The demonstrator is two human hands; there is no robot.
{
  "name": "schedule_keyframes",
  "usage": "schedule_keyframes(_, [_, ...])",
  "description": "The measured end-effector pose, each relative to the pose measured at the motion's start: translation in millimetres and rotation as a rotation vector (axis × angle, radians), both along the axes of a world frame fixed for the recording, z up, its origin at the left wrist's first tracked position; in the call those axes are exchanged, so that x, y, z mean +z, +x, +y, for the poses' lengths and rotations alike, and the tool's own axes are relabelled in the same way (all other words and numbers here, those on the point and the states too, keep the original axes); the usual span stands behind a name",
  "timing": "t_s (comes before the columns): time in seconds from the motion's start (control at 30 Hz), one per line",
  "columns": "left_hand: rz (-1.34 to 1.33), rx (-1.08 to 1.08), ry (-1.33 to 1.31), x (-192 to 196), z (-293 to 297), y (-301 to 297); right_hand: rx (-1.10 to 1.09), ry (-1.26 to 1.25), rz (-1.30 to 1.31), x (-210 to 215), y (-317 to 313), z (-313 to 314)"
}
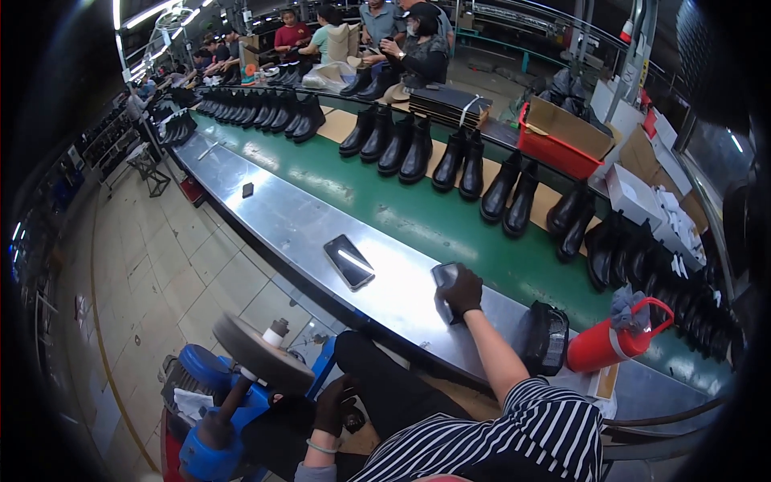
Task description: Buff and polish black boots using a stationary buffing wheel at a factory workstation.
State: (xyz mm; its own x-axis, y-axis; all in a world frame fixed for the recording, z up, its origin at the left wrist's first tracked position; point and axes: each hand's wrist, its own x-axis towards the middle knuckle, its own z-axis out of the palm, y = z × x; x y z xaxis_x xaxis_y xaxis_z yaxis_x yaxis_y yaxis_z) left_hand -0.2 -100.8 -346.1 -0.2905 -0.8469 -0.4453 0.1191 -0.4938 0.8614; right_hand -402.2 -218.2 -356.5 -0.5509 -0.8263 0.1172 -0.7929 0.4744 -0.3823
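My right hand [463,293], in a dark brown glove, rests on the metal ledge [301,217] with its fingers closed over a flat, dark rectangular object [442,275]. Most of that object lies beneath the hand, so its kind is not clear. Left of it, a smartphone [349,261] lies flat with a light reflected in its screen. My left hand [329,407], gloved too, is low by my lap, near the blue machine [210,446] with a round wheel [263,353]. Its fingers are dark against dark clothing and cannot be made out.
Black ankle boots [393,145] stand in rows along the green conveyor belt [321,173]. Right of my arm are a black bag-like item [546,337] and a red bottle [610,345]. A red crate [554,145] stands beyond the belt. Several people work at the far side.
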Motion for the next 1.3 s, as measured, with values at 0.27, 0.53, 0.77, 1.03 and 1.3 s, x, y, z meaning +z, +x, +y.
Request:
schedule_keyframes(0.27, [0.216, 0.043, 0.095, -21.2, -10.4, -0.4, -0.262, -0.155, -0.277, 18.4, -41.6, -46.2])
schedule_keyframes(0.53, [0.379, -0.026, -0.007, -23.0, 7.7, -10.6, 0.588, -0.222, -0.719, 13.5, 193.2, 28.3])
schedule_keyframes(0.77, [0.178, 0.196, 0.049, -102.9, 0.0, 16.5, 0.747, -0.077, -0.727, -29.8, 306.2, 56.6])
schedule_keyframes(1.03, [0.045, 0.285, 0.029, -128.7, -13.1, 33.1, 0.743, 0.021, -0.709, -19.6, 320.9, 50.5])
schedule_keyframes(1.3, [0.307, 0.260, 0.202, -140.2, 10.7, 27.9, 0.873, -0.002, -0.712, -36.5, 315.0, 77.7])
